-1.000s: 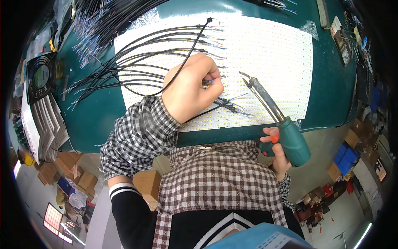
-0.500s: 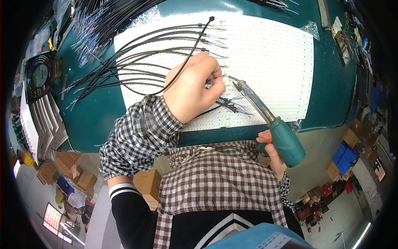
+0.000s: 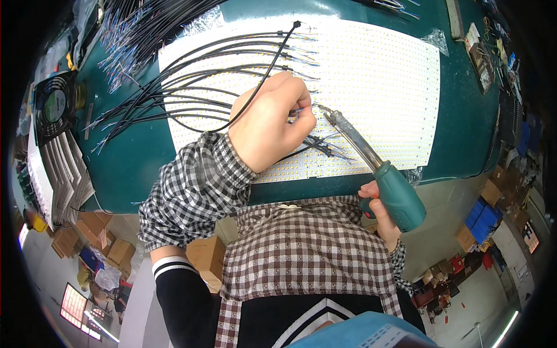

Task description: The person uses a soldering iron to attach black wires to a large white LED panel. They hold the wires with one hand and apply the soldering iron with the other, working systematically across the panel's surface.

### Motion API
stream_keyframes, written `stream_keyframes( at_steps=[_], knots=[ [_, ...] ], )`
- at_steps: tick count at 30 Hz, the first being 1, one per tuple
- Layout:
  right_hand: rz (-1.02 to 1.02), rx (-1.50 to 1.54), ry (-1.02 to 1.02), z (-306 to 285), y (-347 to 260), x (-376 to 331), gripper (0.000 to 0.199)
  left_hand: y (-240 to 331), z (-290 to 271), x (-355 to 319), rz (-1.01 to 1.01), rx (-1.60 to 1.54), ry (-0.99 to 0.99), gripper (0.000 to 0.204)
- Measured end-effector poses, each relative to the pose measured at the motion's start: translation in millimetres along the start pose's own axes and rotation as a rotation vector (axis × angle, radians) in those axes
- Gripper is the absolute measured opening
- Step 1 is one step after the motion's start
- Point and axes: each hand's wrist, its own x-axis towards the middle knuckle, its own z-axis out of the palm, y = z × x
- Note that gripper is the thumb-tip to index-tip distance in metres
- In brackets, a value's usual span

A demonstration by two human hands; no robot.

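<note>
My left hand [image 3: 270,124] is closed in a pinch over a white LED panel [image 3: 383,87], holding the end of a black cable whose thin wires poke out at the fingertips. In my right hand [image 3: 383,211] is a soldering iron [image 3: 400,197] with a green handle and a metal shaft. Its tip points up and left, right by the wires at my left fingertips; whether they touch I cannot tell. Several black cables [image 3: 203,69] lie across the panel's left half, with bared coloured wires at its middle. One cable loops over the back of my left hand.
A large bundle of black cables [image 3: 139,35] covers the far left of the green table [image 3: 116,174]. At the left edge stand a black fan [image 3: 56,104] and a stack of panels [image 3: 67,168]. Cardboard boxes [image 3: 206,261] are on the floor beside me.
The soldering iron has shifted very slightly up and left, its tip a little closer to my left fingertips. My left hand stays in place with the cable.
</note>
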Motion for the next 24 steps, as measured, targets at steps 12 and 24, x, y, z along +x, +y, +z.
stream_keyframes(
  at_steps=[12,24],
  knots=[
    [-0.026,0.066,0.009,0,0,0,0.066,1,1,0,-0.01,0.008,-0.002,0.008],
    [-0.021,0.091,0.036,2,-17,7,0.045,6,-9,8,0.033,0.018,-0.07,0.007]
  ],
)
